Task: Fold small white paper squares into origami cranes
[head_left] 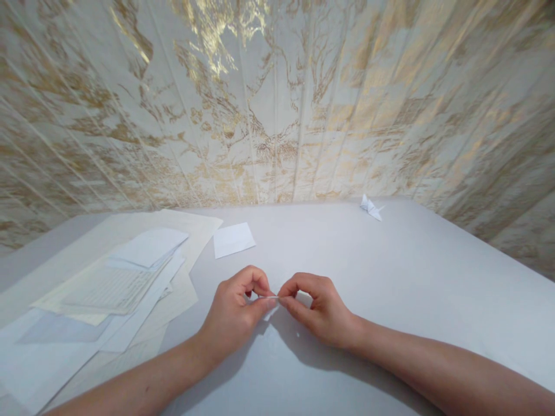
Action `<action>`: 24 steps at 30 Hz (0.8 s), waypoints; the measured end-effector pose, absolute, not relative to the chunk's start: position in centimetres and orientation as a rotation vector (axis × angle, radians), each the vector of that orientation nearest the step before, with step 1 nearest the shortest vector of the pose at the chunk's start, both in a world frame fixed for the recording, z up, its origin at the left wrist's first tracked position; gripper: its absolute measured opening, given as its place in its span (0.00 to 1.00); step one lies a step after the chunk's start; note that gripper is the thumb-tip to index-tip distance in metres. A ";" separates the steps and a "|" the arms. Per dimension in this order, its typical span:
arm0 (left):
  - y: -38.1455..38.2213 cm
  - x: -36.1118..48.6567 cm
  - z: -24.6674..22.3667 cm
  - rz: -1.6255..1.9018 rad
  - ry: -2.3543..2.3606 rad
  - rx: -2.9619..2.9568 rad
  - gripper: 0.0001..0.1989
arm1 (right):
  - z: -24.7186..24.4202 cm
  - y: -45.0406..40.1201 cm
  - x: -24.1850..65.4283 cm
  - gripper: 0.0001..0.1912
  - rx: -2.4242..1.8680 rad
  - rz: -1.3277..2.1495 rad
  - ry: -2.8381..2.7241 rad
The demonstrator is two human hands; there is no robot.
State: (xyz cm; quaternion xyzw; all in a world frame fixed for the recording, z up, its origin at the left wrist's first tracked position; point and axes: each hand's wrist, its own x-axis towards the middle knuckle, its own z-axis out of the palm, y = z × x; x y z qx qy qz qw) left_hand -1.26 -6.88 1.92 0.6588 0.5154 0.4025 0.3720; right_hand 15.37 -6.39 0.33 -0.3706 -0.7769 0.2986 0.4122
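Just above the middle of the table, my left hand point(238, 303) and my right hand point(318, 309) meet fingertip to fingertip. Both pinch a small piece of white paper point(272, 313) between thumb and index finger. Its thin edge shows between the fingertips, and a bit hangs below them. Most of the paper is hidden by my fingers, so its full shape cannot be made out. A white paper rectangle point(235, 240) lies flat beyond my left hand. Farther back on the right sits a folded white paper crane point(371, 208).
A spread pile of loose papers point(125, 283), some with writing, covers the left of the white table point(416, 277). Behind the table's far edge stands a pale wall covering with gold patterns point(277, 115). A tiny white scrap point(298, 334) lies below my right hand.
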 end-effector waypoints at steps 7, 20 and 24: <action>-6.1 -1.0 1.6 0.876 1.213 1.364 0.08 | -0.3 -4.9 16.0 0.07 -0.999 0.835 -1.849; -5.7 -0.9 -0.3 0.804 1.284 1.370 0.05 | -0.8 -5.0 16.4 0.14 -0.576 0.472 -2.316; -5.3 -1.7 0.1 0.601 1.336 1.757 0.04 | -1.0 -4.7 16.5 0.13 -0.655 0.541 -2.344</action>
